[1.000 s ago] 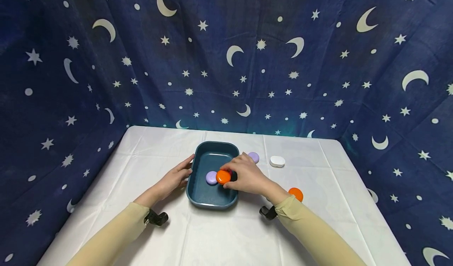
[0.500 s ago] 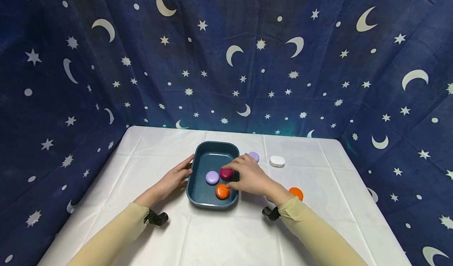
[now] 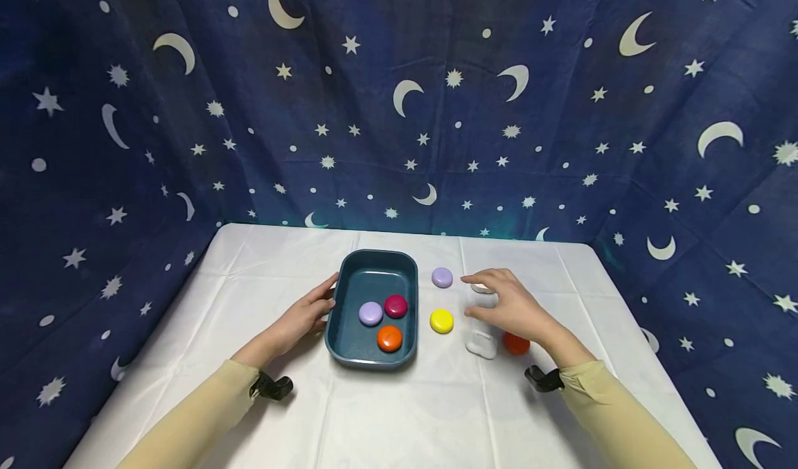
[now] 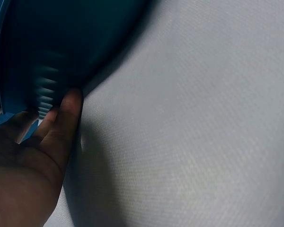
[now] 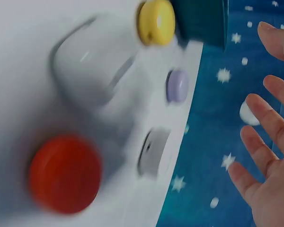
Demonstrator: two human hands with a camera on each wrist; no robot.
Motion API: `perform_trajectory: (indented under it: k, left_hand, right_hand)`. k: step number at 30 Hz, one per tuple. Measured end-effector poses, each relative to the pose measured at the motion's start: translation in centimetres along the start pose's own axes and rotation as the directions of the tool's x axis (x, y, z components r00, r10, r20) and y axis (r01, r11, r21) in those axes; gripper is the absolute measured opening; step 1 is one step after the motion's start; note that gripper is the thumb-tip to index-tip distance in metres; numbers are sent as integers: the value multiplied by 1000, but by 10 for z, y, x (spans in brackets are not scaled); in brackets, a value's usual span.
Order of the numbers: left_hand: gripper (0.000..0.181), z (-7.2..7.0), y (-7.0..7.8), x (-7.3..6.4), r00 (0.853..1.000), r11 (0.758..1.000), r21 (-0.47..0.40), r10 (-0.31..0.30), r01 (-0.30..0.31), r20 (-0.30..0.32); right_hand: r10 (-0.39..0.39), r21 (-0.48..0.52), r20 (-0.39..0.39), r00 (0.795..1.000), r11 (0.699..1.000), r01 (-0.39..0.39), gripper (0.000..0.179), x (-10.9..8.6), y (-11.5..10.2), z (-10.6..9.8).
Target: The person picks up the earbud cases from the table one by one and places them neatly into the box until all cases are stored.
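My left hand (image 3: 298, 325) rests with extended fingers against the left side of a dark teal rectangular tray (image 3: 368, 282); the left wrist view shows its fingers (image 4: 68, 111) on the tray's outer wall. Inside the tray lie a lilac disc (image 3: 370, 314), a crimson disc (image 3: 395, 306) and an orange disc (image 3: 389, 339), all glossy and rounded. My right hand (image 3: 514, 306), holding nothing, hovers over the table's right part with fingers apart. Below it are a white rounded-square piece (image 3: 481, 345) and an orange-red disc (image 3: 516, 344). A white oval piece (image 3: 481, 289) is partly hidden by its fingers.
Between tray and right hand, a yellow disc (image 3: 442, 321) and another lilac disc (image 3: 442, 278) lie on the white tablecloth (image 3: 399, 420). A dark blue curtain (image 3: 361, 95) with moons and stars encloses the table's back and sides.
My right hand released the orange disc in the tray, then moved right and away from the tray, uncovering the yellow disc. The left hand stays at the tray.
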State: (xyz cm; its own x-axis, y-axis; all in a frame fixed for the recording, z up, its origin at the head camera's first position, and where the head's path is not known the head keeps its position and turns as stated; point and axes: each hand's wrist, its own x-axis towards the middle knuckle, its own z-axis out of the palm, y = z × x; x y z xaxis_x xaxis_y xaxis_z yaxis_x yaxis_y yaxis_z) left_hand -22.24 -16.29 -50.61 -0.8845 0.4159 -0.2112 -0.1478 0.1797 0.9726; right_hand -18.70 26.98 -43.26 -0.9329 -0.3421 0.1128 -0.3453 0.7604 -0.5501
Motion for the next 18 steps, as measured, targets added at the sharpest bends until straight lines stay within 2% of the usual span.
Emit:
perform_trajectory:
  k: [8, 18]
  left_hand:
    - [61, -3, -3, 0, 1000, 1000, 13, -11, 11, 4]
    - [61, 0, 0, 0, 1000, 1000, -5, -18, 18, -7]
  right_hand:
    - [123, -22, 4, 992, 992, -123, 58, -35, 39, -8]
    - [155, -38, -6, 988, 987, -155, 64, -73, 73, 1]
